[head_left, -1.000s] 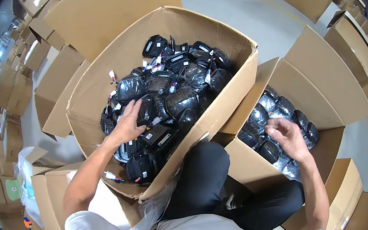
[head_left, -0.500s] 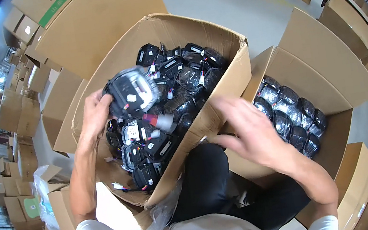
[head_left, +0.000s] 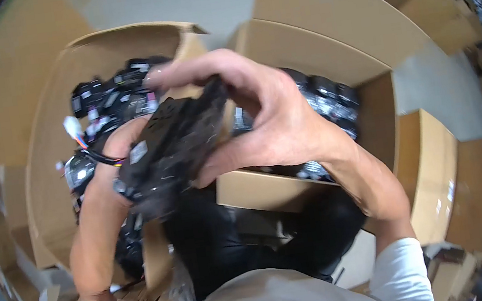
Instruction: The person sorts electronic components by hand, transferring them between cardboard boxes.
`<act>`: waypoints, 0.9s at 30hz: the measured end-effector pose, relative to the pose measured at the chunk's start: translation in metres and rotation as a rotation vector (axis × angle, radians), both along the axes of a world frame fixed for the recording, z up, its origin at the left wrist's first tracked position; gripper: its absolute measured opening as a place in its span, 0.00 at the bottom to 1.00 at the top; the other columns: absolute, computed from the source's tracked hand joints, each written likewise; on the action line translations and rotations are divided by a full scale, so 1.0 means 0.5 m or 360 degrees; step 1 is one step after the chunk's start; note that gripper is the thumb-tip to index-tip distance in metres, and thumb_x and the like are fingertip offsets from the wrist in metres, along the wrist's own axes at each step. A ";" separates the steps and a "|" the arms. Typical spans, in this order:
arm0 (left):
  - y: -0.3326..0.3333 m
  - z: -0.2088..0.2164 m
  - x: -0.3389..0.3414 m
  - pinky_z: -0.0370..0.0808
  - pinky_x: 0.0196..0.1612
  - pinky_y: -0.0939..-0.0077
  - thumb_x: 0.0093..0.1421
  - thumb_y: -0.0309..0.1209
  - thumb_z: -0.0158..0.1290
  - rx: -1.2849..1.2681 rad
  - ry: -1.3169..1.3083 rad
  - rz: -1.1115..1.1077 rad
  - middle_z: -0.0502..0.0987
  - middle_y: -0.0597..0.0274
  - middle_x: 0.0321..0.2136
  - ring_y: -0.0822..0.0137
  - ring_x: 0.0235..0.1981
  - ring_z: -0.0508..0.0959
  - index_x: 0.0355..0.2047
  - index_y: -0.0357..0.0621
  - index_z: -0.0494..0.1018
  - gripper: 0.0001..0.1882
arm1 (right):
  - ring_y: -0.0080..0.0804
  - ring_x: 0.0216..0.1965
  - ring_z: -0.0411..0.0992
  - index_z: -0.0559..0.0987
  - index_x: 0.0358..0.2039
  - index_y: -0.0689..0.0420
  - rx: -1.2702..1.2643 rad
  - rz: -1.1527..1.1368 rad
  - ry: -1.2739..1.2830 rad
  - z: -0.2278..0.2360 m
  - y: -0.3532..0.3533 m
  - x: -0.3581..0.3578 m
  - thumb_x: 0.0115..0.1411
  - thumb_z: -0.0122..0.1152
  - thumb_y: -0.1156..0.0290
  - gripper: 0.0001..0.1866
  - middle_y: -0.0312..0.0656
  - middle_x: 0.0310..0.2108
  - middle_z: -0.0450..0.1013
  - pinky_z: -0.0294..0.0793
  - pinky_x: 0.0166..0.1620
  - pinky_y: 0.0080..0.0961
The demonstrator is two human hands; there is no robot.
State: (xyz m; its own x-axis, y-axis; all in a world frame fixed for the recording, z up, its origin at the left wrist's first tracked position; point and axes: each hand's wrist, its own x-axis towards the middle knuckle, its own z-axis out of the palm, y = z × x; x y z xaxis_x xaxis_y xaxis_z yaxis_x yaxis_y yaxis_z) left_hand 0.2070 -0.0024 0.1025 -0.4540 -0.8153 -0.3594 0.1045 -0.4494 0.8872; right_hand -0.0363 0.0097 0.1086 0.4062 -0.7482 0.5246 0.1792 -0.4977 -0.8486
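Note:
A black plastic instrument unit (head_left: 157, 144), partly covered in clear film, is held tilted in front of me, above my knees. From it trails a coloured wire lead (head_left: 93, 154) ending in a white connector (head_left: 72, 126). My left hand (head_left: 123, 143) grips the unit's left side, with most of its fingers hidden behind it. Around the right end curves my right hand (head_left: 266, 110), its thumb at the lower edge and blurred fingers reaching over the top. Beyond lies an open carton (head_left: 45, 141) with a jumble of similar black units (head_left: 122, 96).
On the right, another open carton (head_left: 311, 36) holds film-wrapped black units (head_left: 326, 98) in rows. Its near flap (head_left: 271, 190) stands close to my knees. More cartons (head_left: 475, 191) stand farther right. Crumpled clear plastic (head_left: 181, 294) lies by my left leg.
The view has swung right. My left hand has brought the unit from over the left carton to in front of me and turned it. My right hand has come onto its right end.

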 end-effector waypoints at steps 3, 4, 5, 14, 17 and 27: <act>-0.037 -0.037 -0.059 0.77 0.46 0.76 0.65 0.29 0.52 -0.0627 -0.0377 -0.0339 0.80 0.56 0.43 0.69 0.41 0.80 0.52 0.36 0.75 0.17 | 0.29 0.41 0.77 0.77 0.48 0.63 0.0374 -0.0144 0.0145 0.030 0.042 -0.079 0.43 0.81 0.69 0.31 0.42 0.38 0.79 0.76 0.48 0.27; -0.035 -0.031 -0.075 0.79 0.42 0.76 0.66 0.31 0.52 -0.0020 -0.0333 -0.0181 0.81 0.54 0.42 0.68 0.39 0.81 0.53 0.37 0.74 0.17 | 0.29 0.41 0.77 0.77 0.48 0.63 0.0407 -0.0190 0.0168 0.016 0.046 -0.116 0.43 0.81 0.69 0.31 0.42 0.38 0.79 0.76 0.48 0.27; -0.047 -0.050 -0.052 0.79 0.38 0.77 0.67 0.34 0.50 -0.0057 -0.0445 -0.0217 0.81 0.53 0.40 0.68 0.36 0.82 0.54 0.36 0.73 0.18 | 0.27 0.38 0.77 0.78 0.46 0.64 0.0528 -0.0404 0.0305 -0.003 0.053 -0.170 0.45 0.80 0.68 0.28 0.40 0.35 0.79 0.76 0.44 0.26; -0.134 -0.313 0.611 0.67 0.60 0.68 0.66 0.49 0.54 -0.0430 -0.1875 0.0738 0.76 0.54 0.52 0.64 0.55 0.74 0.60 0.33 0.68 0.34 | 0.36 0.43 0.75 0.79 0.48 0.65 0.1947 -0.0532 0.1774 -0.378 0.201 -0.589 0.57 0.70 0.49 0.31 0.46 0.41 0.79 0.72 0.51 0.37; -0.148 -0.399 0.618 0.69 0.58 0.71 0.62 0.44 0.61 -0.0453 -0.1806 0.0536 0.76 0.54 0.52 0.65 0.51 0.75 0.59 0.33 0.68 0.33 | 0.38 0.47 0.73 0.79 0.50 0.66 0.2223 -0.0731 0.1281 -0.632 0.256 -0.629 0.58 0.69 0.48 0.33 0.47 0.43 0.78 0.71 0.54 0.37; -0.127 -0.420 0.533 0.74 0.52 0.66 0.49 0.46 0.71 -0.0576 -0.1929 0.0757 0.78 0.49 0.46 0.60 0.45 0.79 0.57 0.27 0.68 0.43 | 0.49 0.48 0.77 0.81 0.45 0.63 0.1626 -0.0984 0.1955 -0.584 0.267 -0.570 0.56 0.69 0.52 0.27 0.57 0.45 0.78 0.74 0.51 0.40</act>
